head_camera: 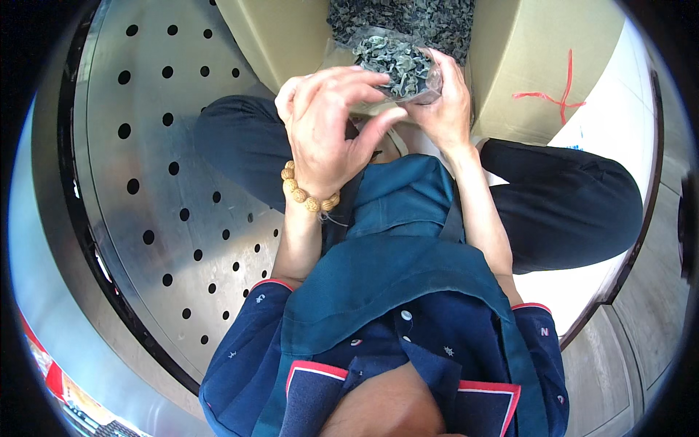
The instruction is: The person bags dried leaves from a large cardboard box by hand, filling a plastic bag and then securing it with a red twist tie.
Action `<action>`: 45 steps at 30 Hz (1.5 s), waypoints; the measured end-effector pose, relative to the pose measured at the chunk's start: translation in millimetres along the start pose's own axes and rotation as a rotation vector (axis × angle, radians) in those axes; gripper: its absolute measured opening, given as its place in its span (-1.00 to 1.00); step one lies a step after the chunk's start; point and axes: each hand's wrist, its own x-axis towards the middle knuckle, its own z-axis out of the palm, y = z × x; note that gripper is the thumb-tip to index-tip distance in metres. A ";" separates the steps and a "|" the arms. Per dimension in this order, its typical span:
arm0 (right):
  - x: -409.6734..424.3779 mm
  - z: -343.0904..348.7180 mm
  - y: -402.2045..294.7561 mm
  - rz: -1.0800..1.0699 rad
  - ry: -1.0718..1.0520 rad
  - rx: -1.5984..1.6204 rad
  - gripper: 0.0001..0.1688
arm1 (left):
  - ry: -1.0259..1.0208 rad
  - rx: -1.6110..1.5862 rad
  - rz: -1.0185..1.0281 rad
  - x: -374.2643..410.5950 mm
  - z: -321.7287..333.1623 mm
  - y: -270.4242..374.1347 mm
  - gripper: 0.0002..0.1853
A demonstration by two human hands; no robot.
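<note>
My right hand (pixel 449 104) grips the right side of a clear plastic bag (pixel 436 82). Dried wood ear fungus (pixel 396 64), dark and grey-green, fills the bag to its open mouth. On the bag's left, my left hand (pixel 330 117) wears a bracelet of carved beads (pixel 310 203). Its fingers and thumb are apart, with the fingertips over the bag's near left edge; whether they touch the plastic I cannot tell. Just beyond lies a mass of loose dried fungus (pixel 377 15) between the flaps of a cardboard carton (pixel 499 49).
The carton's right flap bears a red mark (pixel 565 101); its left flap (pixel 273 33) leans outward. A perforated metal panel (pixel 147 185) lies to my left, a white surface (pixel 551 295) to my right. My folded legs (pixel 568 207) flank the carton's near side. Floor tiles (pixel 606 371) show at lower right.
</note>
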 end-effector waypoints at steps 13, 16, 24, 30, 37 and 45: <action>8.2 -17.3 -6.7 0.226 -0.231 0.468 -0.15 | -0.197 -0.834 -0.408 -10.8 11.6 -63.2 -0.61; 8.5 -20.3 -10.6 0.327 -0.267 0.575 -0.18 | -0.108 -0.862 -0.426 -10.4 27.3 -58.2 -0.76; 9.4 -24.2 -0.3 0.249 -0.263 0.545 -0.14 | 0.161 -1.037 -0.617 -27.5 52.2 -48.4 -0.93; 3.9 -39.4 5.9 0.361 -0.147 0.619 -0.63 | 0.198 -1.075 -0.767 -29.0 48.4 -37.7 -0.92; 1.7 -37.1 8.0 0.409 -0.242 0.607 -0.57 | 0.239 -1.075 -0.817 -37.8 45.9 -44.0 -0.92; -6.7 -20.8 12.8 0.361 -0.279 0.507 -0.64 | 0.272 -1.096 -0.799 -38.7 48.6 -44.9 -0.92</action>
